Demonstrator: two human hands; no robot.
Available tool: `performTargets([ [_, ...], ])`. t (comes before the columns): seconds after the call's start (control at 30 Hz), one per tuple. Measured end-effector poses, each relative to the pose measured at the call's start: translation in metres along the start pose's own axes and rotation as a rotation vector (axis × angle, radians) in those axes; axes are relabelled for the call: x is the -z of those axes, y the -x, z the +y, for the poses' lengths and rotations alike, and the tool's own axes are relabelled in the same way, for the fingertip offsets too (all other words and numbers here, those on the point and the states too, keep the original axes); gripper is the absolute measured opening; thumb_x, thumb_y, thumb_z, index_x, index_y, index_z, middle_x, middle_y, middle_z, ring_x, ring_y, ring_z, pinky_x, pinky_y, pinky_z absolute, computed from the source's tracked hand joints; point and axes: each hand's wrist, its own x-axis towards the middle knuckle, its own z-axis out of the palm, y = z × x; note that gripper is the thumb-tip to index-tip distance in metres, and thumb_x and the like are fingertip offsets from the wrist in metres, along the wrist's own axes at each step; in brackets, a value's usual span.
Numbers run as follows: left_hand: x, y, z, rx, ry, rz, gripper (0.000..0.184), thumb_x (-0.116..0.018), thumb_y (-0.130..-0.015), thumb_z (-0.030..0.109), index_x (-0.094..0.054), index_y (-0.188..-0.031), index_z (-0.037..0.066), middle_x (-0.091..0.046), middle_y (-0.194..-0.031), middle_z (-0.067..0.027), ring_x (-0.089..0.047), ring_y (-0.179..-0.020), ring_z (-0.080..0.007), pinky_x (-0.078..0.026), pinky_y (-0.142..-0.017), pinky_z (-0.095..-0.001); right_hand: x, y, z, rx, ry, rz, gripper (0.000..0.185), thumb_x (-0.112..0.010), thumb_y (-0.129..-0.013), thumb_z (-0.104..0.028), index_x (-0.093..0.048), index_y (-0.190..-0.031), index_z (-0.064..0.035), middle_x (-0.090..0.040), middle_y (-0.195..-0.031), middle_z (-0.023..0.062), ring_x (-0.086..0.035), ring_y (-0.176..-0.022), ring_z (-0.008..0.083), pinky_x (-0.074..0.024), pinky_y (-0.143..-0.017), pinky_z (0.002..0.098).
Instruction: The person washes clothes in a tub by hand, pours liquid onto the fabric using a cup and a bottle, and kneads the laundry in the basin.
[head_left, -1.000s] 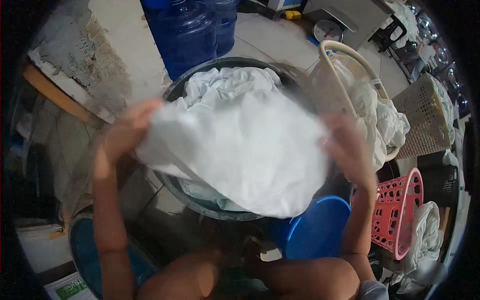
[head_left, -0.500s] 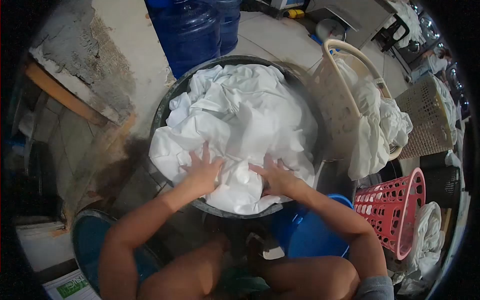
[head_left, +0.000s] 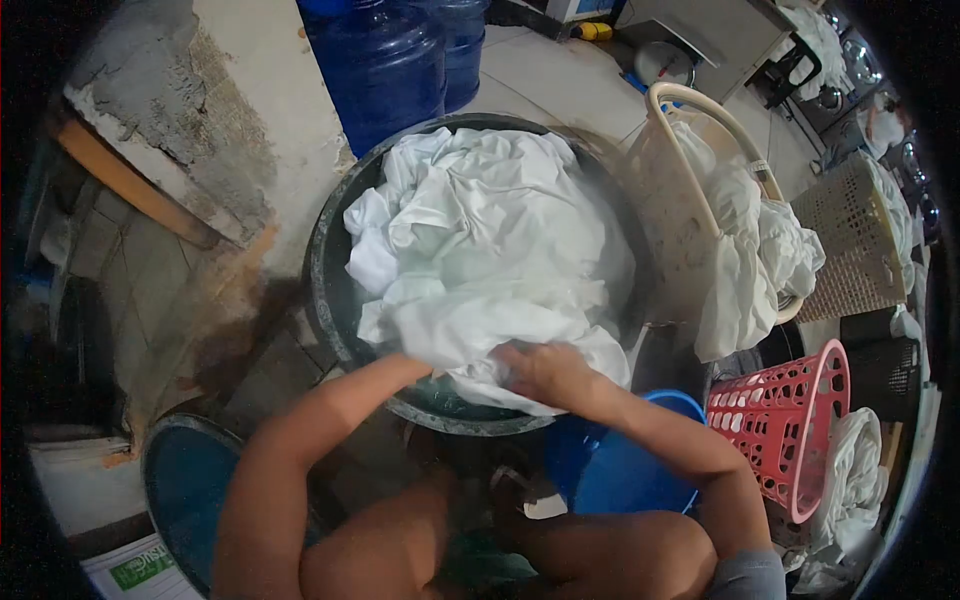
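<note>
A heap of wet white cloth (head_left: 480, 220) fills the round dark tub (head_left: 335, 330) in front of me. My left hand (head_left: 418, 368) reaches under the near folds, and its fingers are covered by the fabric. With fingers curled into the cloth near the tub's front rim, my right hand (head_left: 550, 376) grips a bunch of it, slightly blurred. Some water shows along the tub's near left edge.
Right of the tub are a beige basket (head_left: 690, 190) with white cloth hanging out, a red basket (head_left: 790, 430) and a blue bucket (head_left: 630, 460). Large blue water bottles (head_left: 385, 70) stand behind. A teal tub (head_left: 195, 490) is at lower left.
Both hands lay spread on the cloth before. Now the left is beneath a fold and the right has closed on the fabric. The cloth's left part has been drawn inward, baring the rim.
</note>
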Motion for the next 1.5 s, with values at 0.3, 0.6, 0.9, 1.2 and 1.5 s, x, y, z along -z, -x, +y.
performTargets([
  [0.3,0.004,0.001,-0.024,-0.143,-0.012,-0.208,0.057,-0.056,-0.085,0.03,-0.041,-0.135,0.007,-0.041,-0.135,-0.0257,-0.043,-0.121,-0.043,-0.042,-0.094,-0.0505,0.023,-0.027,-0.032,0.332,0.257,0.595,0.066,-0.061,-0.084,-0.036,-0.031,-0.143,-0.0396,-0.02,-0.153,0.0091,-0.023,-0.136,0.0417,-0.028,-0.097,0.0703],
  [0.6,0.084,0.055,-0.008,-0.033,0.059,-0.069,0.036,-0.062,-0.079,0.026,-0.059,-0.109,0.006,-0.061,-0.108,-0.0216,-0.06,-0.102,-0.0368,-0.049,-0.083,-0.0466,-0.028,-0.08,0.064,0.11,0.365,0.458,0.048,-0.048,-0.092,-0.043,-0.04,-0.139,-0.0346,-0.016,-0.156,0.0044,-0.01,-0.144,0.03,-0.0139,-0.099,0.0763],
  [0.9,0.142,0.017,0.019,-0.047,0.144,0.386,0.048,-0.067,-0.074,0.011,-0.059,-0.121,0.016,-0.049,-0.123,-0.0177,-0.051,-0.107,-0.0387,-0.046,-0.087,-0.0455,-0.031,-0.117,0.082,0.086,0.418,0.194,0.044,-0.044,-0.095,-0.039,-0.044,-0.137,-0.0267,-0.014,-0.157,0.0049,-0.008,-0.144,0.0309,-0.0176,-0.099,0.075],
  [1.2,0.076,-0.093,-0.032,-0.051,0.057,0.162,0.062,-0.075,-0.068,0.018,-0.056,-0.127,0.021,-0.045,-0.127,-0.0223,-0.046,-0.113,-0.0445,-0.039,-0.098,-0.0503,-0.031,-0.129,0.107,0.142,0.205,0.227,0.039,-0.052,-0.091,-0.03,-0.053,-0.13,-0.0227,-0.034,-0.147,0.0095,-0.035,-0.134,0.0293,-0.0238,-0.1,0.0712],
  [1.5,0.064,-0.132,-0.065,-0.135,0.123,0.097,0.044,-0.064,-0.073,0.011,-0.06,-0.117,0.009,-0.06,-0.116,-0.0202,-0.054,-0.111,-0.0395,-0.047,-0.091,-0.0448,0.021,0.017,0.033,-0.008,-0.049,0.086,0.063,-0.058,-0.088,-0.023,-0.031,-0.142,-0.0426,-0.013,-0.153,0.0176,-0.026,-0.134,0.0459,-0.0347,-0.093,0.0699],
])
